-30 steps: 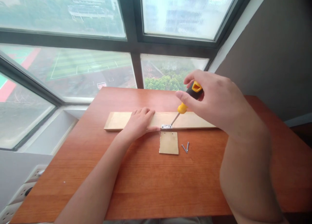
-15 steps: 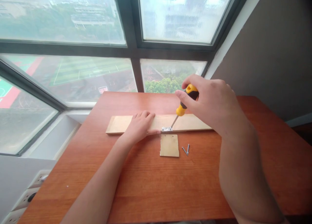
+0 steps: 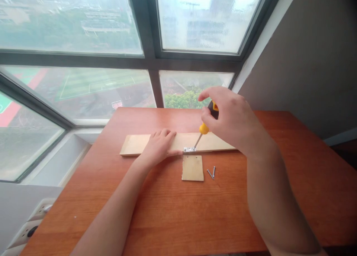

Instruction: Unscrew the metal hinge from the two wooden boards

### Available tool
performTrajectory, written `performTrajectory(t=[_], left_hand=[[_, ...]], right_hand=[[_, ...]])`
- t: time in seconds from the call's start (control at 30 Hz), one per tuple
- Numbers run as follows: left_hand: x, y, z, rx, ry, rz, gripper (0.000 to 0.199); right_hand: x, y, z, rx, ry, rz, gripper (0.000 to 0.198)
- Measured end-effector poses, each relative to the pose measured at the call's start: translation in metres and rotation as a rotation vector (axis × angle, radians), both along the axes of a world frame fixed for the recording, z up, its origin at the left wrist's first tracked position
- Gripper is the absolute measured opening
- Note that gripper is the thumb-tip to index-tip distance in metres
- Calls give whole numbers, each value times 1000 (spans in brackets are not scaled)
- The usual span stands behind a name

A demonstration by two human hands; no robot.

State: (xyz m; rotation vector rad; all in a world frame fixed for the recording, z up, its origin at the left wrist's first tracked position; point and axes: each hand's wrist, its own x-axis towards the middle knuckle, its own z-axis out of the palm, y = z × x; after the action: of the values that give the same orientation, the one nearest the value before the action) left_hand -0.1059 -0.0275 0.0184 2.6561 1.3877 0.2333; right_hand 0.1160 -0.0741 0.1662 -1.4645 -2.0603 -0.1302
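A long pale wooden board (image 3: pixel 135 143) lies crosswise on the table. My left hand (image 3: pixel 160 144) holds it down, fingers reaching its far edge and thumb stretched along the near edge to a small metal hinge (image 3: pixel 189 149). My right hand (image 3: pixel 230 116) grips a yellow and black screwdriver (image 3: pixel 204 128), tilted, its forefinger lifted away from the handle. The screwdriver's tip meets the right end of the hinge; any screw under it is too small to make out. Just in front of the hinge lies a small square wooden piece (image 3: pixel 192 168) with two holes. Beside it rest two screws (image 3: pixel 211 172).
The reddish-brown wooden table (image 3: pixel 195 215) stands against large windows (image 3: pixel 106 85) with dark frames. A grey wall (image 3: pixel 306 62) rises at the right. Power sockets (image 3: pixel 25 233) sit low on the left.
My right hand has turned about the screwdriver's handle, its forefinger now extended and the thumb shifted. The screwdriver stays on the hinge. My left hand keeps its place on the board.
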Motion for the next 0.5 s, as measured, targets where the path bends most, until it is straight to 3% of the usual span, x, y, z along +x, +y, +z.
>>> performTrajectory(t=[0.1, 0.3, 0.4, 0.5], left_hand=[[-1, 0, -1, 5, 2, -1, 65], [-2, 1, -3, 5, -10, -3, 65], [-1, 1, -2, 3, -18, -1, 68], [-1, 1, -2, -1, -23, 1, 68]], right_hand=[[1, -1, -1, 13, 35, 88, 40], [0, 0, -3, -13, -94, -287, 36], [1, -1, -1, -65, -51, -175, 26], [1, -5, 1, -100, -13, -25, 35]])
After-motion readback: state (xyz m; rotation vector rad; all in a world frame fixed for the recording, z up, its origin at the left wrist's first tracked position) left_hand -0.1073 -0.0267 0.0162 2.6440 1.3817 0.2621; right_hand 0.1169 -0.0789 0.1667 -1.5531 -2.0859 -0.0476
